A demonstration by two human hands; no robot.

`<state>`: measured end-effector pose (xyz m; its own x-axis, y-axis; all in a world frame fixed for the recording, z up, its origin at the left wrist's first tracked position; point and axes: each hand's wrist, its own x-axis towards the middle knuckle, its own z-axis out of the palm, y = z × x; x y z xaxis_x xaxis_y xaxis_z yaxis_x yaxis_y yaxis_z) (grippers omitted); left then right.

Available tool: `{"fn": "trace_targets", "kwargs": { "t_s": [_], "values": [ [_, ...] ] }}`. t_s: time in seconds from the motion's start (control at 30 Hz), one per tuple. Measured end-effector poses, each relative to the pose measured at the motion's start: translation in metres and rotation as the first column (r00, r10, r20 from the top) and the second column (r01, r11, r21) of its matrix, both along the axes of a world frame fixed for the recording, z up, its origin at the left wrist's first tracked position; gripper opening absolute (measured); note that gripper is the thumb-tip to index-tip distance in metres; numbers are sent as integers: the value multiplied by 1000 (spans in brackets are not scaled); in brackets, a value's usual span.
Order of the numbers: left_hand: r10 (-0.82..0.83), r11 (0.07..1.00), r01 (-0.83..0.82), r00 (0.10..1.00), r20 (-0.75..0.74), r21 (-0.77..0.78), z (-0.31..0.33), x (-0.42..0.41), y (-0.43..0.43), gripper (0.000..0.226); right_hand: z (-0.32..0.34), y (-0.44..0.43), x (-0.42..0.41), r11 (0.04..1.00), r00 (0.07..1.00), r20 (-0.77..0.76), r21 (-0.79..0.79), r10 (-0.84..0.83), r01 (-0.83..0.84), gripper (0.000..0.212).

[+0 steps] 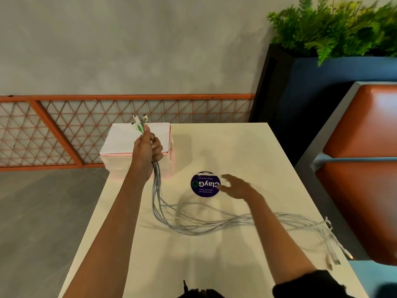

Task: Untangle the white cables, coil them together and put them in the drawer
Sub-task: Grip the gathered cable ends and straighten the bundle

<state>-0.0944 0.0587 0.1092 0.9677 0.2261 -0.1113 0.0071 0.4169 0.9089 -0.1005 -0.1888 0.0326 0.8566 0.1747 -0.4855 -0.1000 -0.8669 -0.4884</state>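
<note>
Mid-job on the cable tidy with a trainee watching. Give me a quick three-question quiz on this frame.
1. True or false: the left hand grips the white cables near one end, with plugs sticking up above the fist.
2. The right hand is: A) pinching a cable; B) open over the edge of the round purple sticker, holding nothing; C) pulling a drawer open.
3. Fill in: the cables' free ends lie at the ____ edge of the table.
Key: 1 true; 2 B; 3 right.
</note>
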Motion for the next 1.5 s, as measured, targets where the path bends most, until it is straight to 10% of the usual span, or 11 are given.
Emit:
{"fn": "trace_targets", "kwargs": {
  "t_s": [0.23,0.43,0.67,1.17,1.5],
  "values": [
    [-34,999,35,999,32,-39,8,0,-3,42,16,103,-1,852,968,109,458,227,-252,79],
    [-26,996,29,999,36,-90,10,-4,3,41,29,145,-4,742,937,268,577,222,-341,9],
    [3,986,5,999,48,-164,12,-2,9,40,23,155,-13,672,982,175,719,71,-177,36],
    [90,941,-64,994,64,-332,12,2,24,42,4,146,-24,654,999,-22,756,-36,40,54],
    [207,885,-170,978,38,-433,11,8,51,43,-8,115,-32,644,978,-68,761,196,-76,47]
  ]
}}
